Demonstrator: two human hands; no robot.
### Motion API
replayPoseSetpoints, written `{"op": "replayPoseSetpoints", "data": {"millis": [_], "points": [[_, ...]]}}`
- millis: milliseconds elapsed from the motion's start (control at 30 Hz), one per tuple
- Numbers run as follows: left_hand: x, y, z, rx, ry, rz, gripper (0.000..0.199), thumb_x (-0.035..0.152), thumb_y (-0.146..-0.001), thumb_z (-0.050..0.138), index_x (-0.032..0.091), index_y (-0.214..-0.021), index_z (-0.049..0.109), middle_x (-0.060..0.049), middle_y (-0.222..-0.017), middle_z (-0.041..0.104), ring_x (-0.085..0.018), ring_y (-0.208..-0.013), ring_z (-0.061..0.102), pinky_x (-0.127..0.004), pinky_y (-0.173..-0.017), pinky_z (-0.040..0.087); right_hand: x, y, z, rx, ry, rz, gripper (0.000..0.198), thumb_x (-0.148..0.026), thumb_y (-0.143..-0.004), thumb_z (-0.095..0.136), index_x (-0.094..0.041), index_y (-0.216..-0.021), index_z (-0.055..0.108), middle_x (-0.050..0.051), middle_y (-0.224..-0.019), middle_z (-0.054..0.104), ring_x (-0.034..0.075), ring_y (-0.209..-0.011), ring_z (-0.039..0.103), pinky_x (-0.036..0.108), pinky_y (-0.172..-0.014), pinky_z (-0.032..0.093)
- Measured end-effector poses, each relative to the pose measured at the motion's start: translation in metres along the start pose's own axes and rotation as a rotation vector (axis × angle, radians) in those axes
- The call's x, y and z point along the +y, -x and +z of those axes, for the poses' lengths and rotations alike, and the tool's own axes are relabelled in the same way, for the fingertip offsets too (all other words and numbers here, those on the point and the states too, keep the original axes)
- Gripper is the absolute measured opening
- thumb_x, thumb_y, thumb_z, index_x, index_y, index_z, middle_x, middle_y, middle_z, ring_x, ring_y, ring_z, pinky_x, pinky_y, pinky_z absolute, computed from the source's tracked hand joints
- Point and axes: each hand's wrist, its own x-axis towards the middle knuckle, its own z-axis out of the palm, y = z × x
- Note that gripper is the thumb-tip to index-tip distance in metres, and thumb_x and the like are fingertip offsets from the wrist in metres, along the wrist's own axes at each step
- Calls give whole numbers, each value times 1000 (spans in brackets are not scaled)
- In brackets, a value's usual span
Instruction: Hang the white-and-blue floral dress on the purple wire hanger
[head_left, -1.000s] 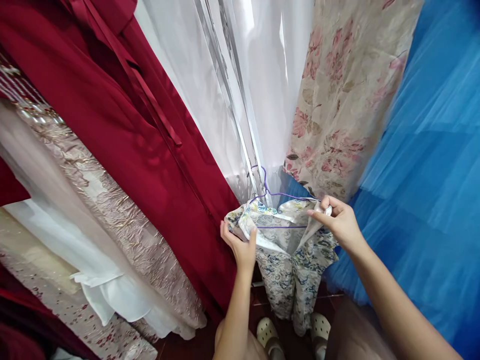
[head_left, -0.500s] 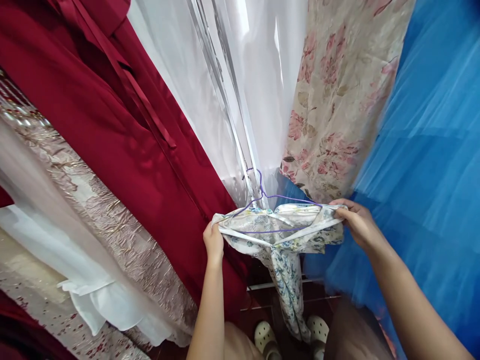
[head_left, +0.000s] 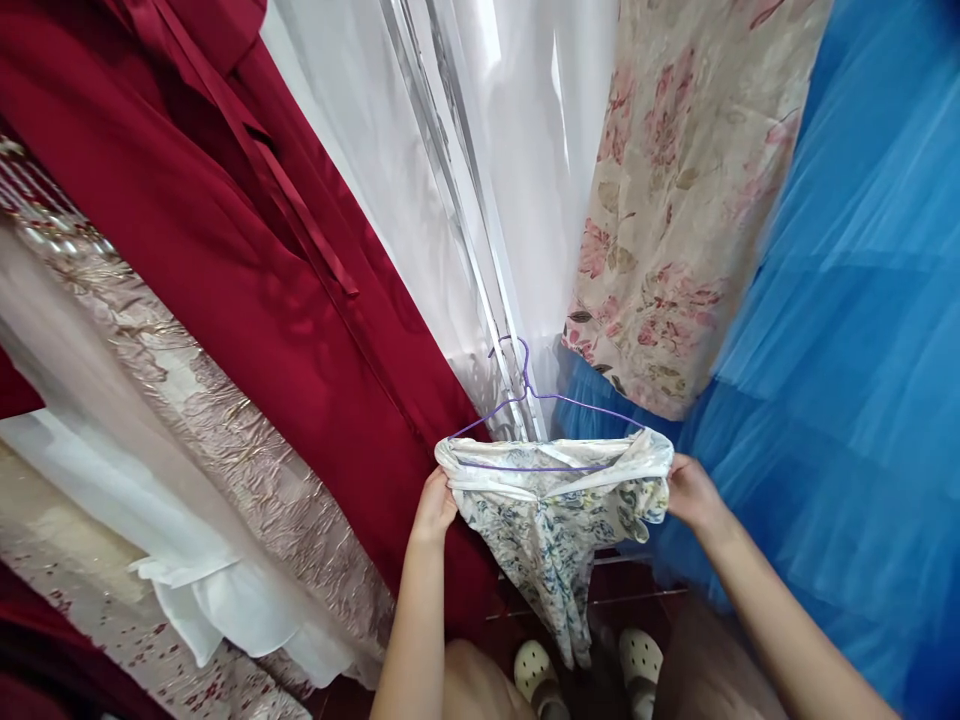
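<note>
A white garment with a blue and yellow floral print (head_left: 541, 520) hangs from a purple wire hanger (head_left: 577, 400), its white-edged neckline spread wide across the hanger. My left hand (head_left: 433, 507) is closed on the garment's left side, just below the hanger's end. On the opposite side, my right hand (head_left: 691, 492) grips the fabric under the right shoulder, its fingertips partly behind the cloth. The hanger's hook lies at a pair of metal poles (head_left: 487, 220); whether it is hooked on something I cannot tell. The garment's lower part narrows and dangles toward the floor.
Long clothes surround me: a dark red garment (head_left: 300, 300) on the left, sheer white fabric (head_left: 540, 150) behind the poles, a pink floral piece (head_left: 675, 220) and a blue tulle dress (head_left: 825, 400) on the right. Light clogs (head_left: 534, 668) stand on the dark floor (head_left: 517, 618).
The neckline, stretched by both hands before, now sits over the hanger's ends. Both hands have moved lower on the garment's sides, and the right hand has come inward.
</note>
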Motion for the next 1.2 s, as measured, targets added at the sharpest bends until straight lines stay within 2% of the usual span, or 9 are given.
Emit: {"op": "replayPoseSetpoints", "data": {"millis": [200, 400, 500, 600, 767, 867, 967, 1067, 1200], "points": [[-15, 4, -2, 31, -263, 114, 23, 9, -63, 66, 12, -85, 71, -7, -78, 74, -24, -86, 69, -35, -84, 51, 12, 12, -12, 70, -10, 100, 24, -10, -41, 47, -20, -58, 61, 4, -59, 70, 28, -70, 68, 42, -79, 55], [-30, 12, -14, 17, -476, 154, 8, 7, -57, 65, 14, -62, 67, -8, -64, 69, -25, -76, 66, -29, -69, 46, 34, 19, -15, 145, -11, 150, 9, -12, -44, 50, -20, -48, 50, 0, -44, 56, 17, -45, 53, 35, -60, 52], [-52, 25, -11, -32, -499, 144, 6, 8, -55, 63, 14, -55, 65, -5, -58, 65, -21, -65, 62, -26, -63, 43, 51, 23, -18, 175, -9, 151, 13, -10, -41, 49, -21, -48, 44, -4, -41, 46, 13, -39, 45, 31, -53, 49], [-75, 40, -6, -55, -440, 142, 12, 15, -59, 61, 13, -66, 70, -4, -66, 68, -19, -65, 61, -25, -63, 45, 69, 29, -21, 209, -12, 147, 18, -8, -41, 49, -21, -52, 44, -7, -42, 39, 10, -41, 43, 26, -51, 47], [-86, 57, -4, 13, -262, 123, 28, 30, -68, 62, 13, -89, 68, -9, -88, 72, -22, -82, 66, -29, -73, 49, 72, 44, -29, 270, -24, 119, 22, -3, -45, 52, -20, -60, 49, -7, -52, 46, 8, -46, 45, 18, -47, 42], [-79, 63, -6, -32, -199, 37, 38, 34, -66, 69, 10, -95, 65, -14, -92, 72, -25, -83, 68, -34, -74, 51, 57, 53, -28, 268, -29, 112, 23, -3, -51, 59, -19, -65, 52, -6, -58, 52, 8, -50, 49, 19, -49, 44], [-73, 69, -9, -76, -291, 16, 34, 29, -59, 77, 13, -86, 63, -6, -76, 69, -19, -68, 64, -27, -64, 48, 45, 60, -19, 254, 8, 117, 25, -6, -58, 70, -20, -71, 54, -6, -62, 57, 11, -54, 54, 21, -53, 46], [-76, 73, -13, -20, -397, 74, 29, 18, -51, 79, 17, -73, 60, 4, -61, 59, -14, -59, 57, -20, -57, 41, 46, 65, -7, 219, 69, 117, 30, -9, -60, 77, -22, -74, 55, -6, -61, 60, 12, -55, 56, 21, -53, 44], [-83, 73, -24, 64, -440, 54, 17, 26, -60, 77, 16, -63, 64, -3, -61, 63, -21, -66, 62, -25, -60, 44, 68, 69, 1, 156, 202, 160, 29, -7, -59, 70, -21, -82, 59, -7, -60, 61, 11, -52, 53, 21, -52, 40]]}}
